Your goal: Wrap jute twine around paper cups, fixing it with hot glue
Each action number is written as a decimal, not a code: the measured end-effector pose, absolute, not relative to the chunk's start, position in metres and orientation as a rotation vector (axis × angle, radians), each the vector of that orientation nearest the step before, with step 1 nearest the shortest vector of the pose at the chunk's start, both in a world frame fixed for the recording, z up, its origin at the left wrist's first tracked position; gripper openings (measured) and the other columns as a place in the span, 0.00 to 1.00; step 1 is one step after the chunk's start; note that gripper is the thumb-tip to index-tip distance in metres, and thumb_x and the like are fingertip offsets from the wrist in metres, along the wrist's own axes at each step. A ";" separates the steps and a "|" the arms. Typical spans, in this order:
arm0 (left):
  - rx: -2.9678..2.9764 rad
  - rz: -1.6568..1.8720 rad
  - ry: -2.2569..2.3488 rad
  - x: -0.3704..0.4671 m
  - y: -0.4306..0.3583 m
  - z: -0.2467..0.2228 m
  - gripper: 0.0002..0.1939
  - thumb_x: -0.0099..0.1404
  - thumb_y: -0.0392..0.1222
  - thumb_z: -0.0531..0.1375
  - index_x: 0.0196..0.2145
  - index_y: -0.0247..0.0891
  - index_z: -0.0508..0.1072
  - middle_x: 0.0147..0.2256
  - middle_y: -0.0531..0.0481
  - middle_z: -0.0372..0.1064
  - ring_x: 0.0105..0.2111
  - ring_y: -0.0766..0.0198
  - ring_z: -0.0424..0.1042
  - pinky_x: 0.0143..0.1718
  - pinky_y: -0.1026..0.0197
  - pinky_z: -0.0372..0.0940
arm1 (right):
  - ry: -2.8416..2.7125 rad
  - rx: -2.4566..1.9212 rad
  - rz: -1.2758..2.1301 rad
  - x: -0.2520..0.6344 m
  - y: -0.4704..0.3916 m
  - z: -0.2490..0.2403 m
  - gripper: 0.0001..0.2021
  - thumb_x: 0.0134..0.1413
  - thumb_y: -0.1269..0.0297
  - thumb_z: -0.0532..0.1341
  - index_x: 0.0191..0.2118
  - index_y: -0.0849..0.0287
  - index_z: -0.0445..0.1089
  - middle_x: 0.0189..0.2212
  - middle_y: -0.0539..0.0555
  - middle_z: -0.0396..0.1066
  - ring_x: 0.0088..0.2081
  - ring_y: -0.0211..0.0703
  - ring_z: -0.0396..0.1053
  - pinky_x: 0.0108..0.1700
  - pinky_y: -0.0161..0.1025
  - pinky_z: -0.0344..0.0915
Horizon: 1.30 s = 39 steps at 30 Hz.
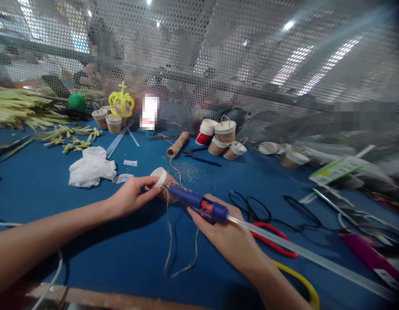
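Observation:
My left hand (136, 194) pinches the pale rim of a small paper cup (160, 175), which lies tilted on its side above the table. Brown twine (168, 241) wraps the cup, and a loose loop of it hangs down over the blue surface. Wrapped round a blue glue gun (189, 196) are the fingers of my right hand (223, 228). The gun's nozzle end meets the twine at the cup's side; whether it touches is hard to tell. A long clear glue stick (283, 242) sticks out of its rear toward the lower right.
A twine roll (178, 144) and dark-blue pliers (202, 160) lie behind the cup. Finished-looking small cups (225, 131) stand farther back. Crumpled white tissue (91, 167) is at left, red-handled scissors (273, 239) at right. Perforated metal mesh (186, 64) rises behind the blue table (122, 258).

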<state>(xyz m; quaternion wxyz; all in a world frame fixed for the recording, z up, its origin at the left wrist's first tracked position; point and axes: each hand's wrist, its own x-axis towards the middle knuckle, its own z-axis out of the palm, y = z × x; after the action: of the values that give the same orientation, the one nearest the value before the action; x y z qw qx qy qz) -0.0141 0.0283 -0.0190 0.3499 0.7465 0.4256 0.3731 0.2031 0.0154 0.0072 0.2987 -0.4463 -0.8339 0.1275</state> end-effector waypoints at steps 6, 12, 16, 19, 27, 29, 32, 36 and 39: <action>2.001 0.979 1.118 -0.015 0.030 -0.020 0.13 0.63 0.40 0.50 0.39 0.35 0.72 0.35 0.49 0.72 0.34 0.63 0.68 0.36 0.65 0.61 | -2.206 -1.209 0.428 0.199 0.014 0.019 0.08 0.49 0.66 0.54 0.22 0.57 0.65 0.17 0.48 0.62 0.19 0.36 0.61 0.23 0.34 0.61; 2.067 0.986 1.157 -0.016 0.029 -0.019 0.12 0.62 0.39 0.51 0.37 0.34 0.72 0.30 0.49 0.68 0.30 0.65 0.64 0.32 0.65 0.59 | -2.164 -1.212 0.467 0.200 0.014 0.016 0.07 0.49 0.65 0.55 0.23 0.57 0.64 0.18 0.48 0.62 0.20 0.36 0.61 0.24 0.34 0.62; 2.071 0.991 1.139 -0.016 0.029 -0.018 0.12 0.62 0.39 0.51 0.37 0.34 0.72 0.30 0.50 0.67 0.29 0.66 0.64 0.32 0.66 0.58 | -2.170 -1.194 0.474 0.200 0.013 0.017 0.07 0.49 0.65 0.54 0.25 0.56 0.67 0.17 0.48 0.63 0.19 0.37 0.61 0.22 0.34 0.63; 2.066 0.986 1.144 -0.016 0.029 -0.018 0.12 0.62 0.39 0.51 0.38 0.34 0.72 0.30 0.50 0.67 0.30 0.66 0.64 0.32 0.66 0.58 | -2.184 -1.194 0.503 0.198 0.012 0.023 0.07 0.49 0.66 0.54 0.25 0.57 0.67 0.17 0.49 0.64 0.19 0.37 0.62 0.23 0.35 0.64; 2.046 0.993 1.144 -0.016 0.029 -0.018 0.11 0.62 0.38 0.52 0.38 0.33 0.71 0.31 0.49 0.68 0.30 0.66 0.64 0.32 0.66 0.59 | -2.203 -1.185 0.461 0.197 0.012 0.024 0.07 0.48 0.67 0.54 0.24 0.57 0.67 0.17 0.48 0.63 0.19 0.36 0.62 0.23 0.33 0.64; 2.042 0.991 1.147 -0.016 0.029 -0.018 0.11 0.62 0.38 0.52 0.37 0.33 0.71 0.31 0.49 0.68 0.30 0.66 0.65 0.33 0.66 0.59 | -2.202 -1.186 0.447 0.197 0.012 0.022 0.07 0.48 0.66 0.54 0.24 0.57 0.68 0.16 0.48 0.63 0.19 0.36 0.62 0.21 0.33 0.63; 2.043 0.984 1.152 -0.016 0.029 -0.018 0.11 0.62 0.38 0.52 0.37 0.33 0.72 0.31 0.48 0.68 0.30 0.65 0.65 0.32 0.65 0.59 | -2.197 -1.182 0.450 0.198 0.012 0.023 0.07 0.48 0.66 0.54 0.25 0.57 0.68 0.16 0.48 0.64 0.18 0.37 0.62 0.21 0.33 0.63; 2.039 1.001 1.126 -0.016 0.030 -0.020 0.11 0.62 0.39 0.52 0.38 0.34 0.71 0.33 0.47 0.70 0.32 0.64 0.66 0.34 0.64 0.60 | -2.210 -1.177 0.476 0.198 0.013 0.027 0.07 0.48 0.67 0.54 0.26 0.56 0.68 0.19 0.51 0.67 0.20 0.39 0.65 0.25 0.37 0.65; 2.044 0.989 1.116 -0.017 0.031 -0.020 0.11 0.62 0.39 0.51 0.38 0.34 0.71 0.34 0.47 0.70 0.33 0.63 0.67 0.35 0.64 0.61 | -2.197 -1.174 0.468 0.199 0.014 0.028 0.07 0.48 0.67 0.54 0.27 0.56 0.68 0.20 0.52 0.68 0.22 0.41 0.66 0.27 0.38 0.66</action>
<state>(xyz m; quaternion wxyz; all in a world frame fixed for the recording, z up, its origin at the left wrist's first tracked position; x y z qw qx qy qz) -0.0170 0.0307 -0.0204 0.3010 0.7703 0.4208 0.3727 0.1986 0.0136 0.0283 0.2988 -0.4419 -0.8273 0.1762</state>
